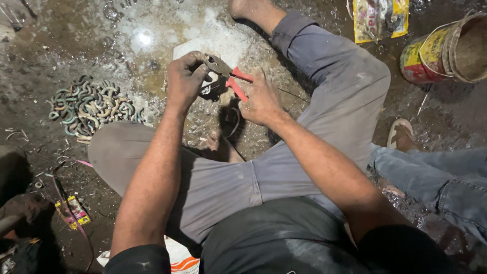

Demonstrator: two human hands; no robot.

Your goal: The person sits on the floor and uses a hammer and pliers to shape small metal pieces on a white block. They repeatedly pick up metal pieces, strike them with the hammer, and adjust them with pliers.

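Observation:
I sit on a dirty, wet floor with my legs in grey trousers folded. My right hand [261,100] grips the red handles of a pair of pliers [229,76]. The metal jaws point left toward my left hand [185,78], which is closed around a small dark piece held at the jaws; the piece itself is mostly hidden by my fingers. A thin wire [293,94] runs off to the right from my right hand. A pile of small curved metal rings [91,106] lies on the floor to the left of my left knee.
A rusty tin bucket [446,50] lies tilted at the top right. A yellow plastic packet [379,18] sits at the top. Another person's leg in blue jeans [446,175] and sandalled foot [401,134] are at the right. Small scraps litter the floor at the left.

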